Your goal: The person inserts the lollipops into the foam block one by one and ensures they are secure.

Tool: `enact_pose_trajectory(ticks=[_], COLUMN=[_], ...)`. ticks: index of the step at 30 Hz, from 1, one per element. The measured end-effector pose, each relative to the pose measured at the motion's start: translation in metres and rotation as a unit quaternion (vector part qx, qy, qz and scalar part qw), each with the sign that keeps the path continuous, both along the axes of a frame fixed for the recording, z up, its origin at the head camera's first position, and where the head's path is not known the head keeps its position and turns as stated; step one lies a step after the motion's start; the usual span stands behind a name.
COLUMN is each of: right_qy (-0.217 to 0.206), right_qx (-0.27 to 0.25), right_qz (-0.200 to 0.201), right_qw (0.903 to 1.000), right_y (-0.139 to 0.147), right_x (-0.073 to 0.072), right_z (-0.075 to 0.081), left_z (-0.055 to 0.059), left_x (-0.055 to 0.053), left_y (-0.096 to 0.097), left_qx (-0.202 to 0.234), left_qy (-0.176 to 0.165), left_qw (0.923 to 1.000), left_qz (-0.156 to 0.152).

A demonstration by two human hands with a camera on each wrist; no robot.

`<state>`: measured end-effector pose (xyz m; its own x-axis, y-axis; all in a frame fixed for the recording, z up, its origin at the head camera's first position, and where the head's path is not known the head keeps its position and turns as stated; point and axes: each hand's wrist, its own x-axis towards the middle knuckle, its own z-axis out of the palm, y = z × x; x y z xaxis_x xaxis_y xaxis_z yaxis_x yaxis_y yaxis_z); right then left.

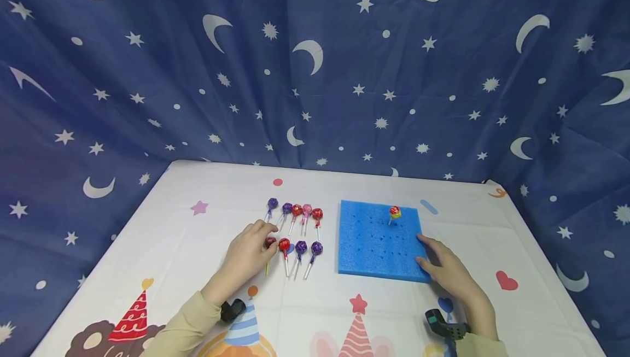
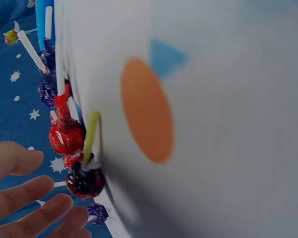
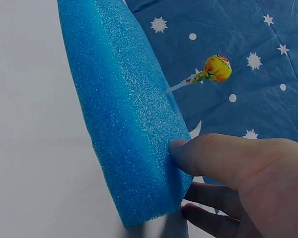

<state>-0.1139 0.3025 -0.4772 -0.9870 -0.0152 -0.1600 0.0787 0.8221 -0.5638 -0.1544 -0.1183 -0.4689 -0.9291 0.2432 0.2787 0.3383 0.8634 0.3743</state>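
Observation:
My left hand [image 1: 250, 253] reaches over the left end of the front row of lollipops, its fingers spread and loosely bent. Nearest to it lies a dark red lollipop [image 2: 85, 182] with a yellow-green stick, a small gap from the fingertips in the left wrist view. Beside that is a bright red lollipop [image 1: 284, 245]. My right hand [image 1: 448, 270] rests at the right edge of a blue foam board [image 1: 361, 261], its thumb [image 3: 193, 152] touching the foam near the corner. One red-and-yellow lollipop [image 1: 395, 212] stands upright in the board, its stick sunk in the foam.
Two purple lollipops [image 1: 301, 247] continue the front row to the right. Behind lies another row: purple, red and pink lollipops [image 1: 307, 209]. Small holes dot the foam board. A printed white cloth [image 1: 221, 226] covers the table, and a blue star-patterned curtain [image 1: 344, 144] hangs behind.

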Motion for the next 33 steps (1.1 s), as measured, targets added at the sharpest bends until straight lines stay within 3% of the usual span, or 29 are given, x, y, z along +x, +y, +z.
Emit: enact_pose_trajectory(ticks=[15, 28, 33], right_qy=[0.0, 0.002, 0.002], right_qx=[0.0, 0.001, 0.001], right_qz=[-0.008, -0.013, -0.013], right_qw=[1.0, 0.9999, 0.9999], right_y=[-0.001, -0.001, -0.001], right_x=[0.0, 0.0, 0.0], right_z=[-0.002, -0.002, -0.002], left_z=[-0.004, -0.006, -0.004], left_x=[-0.01, -0.011, -0.011], left_y=[-0.003, -0.001, 0.0], left_qx=[-0.052, -0.055, -0.062], left_qy=[-0.055, -0.031, -0.047], left_qw=[0.9967, 0.9969, 0.9959], left_qz=[-0.03, -0.046, -0.046])
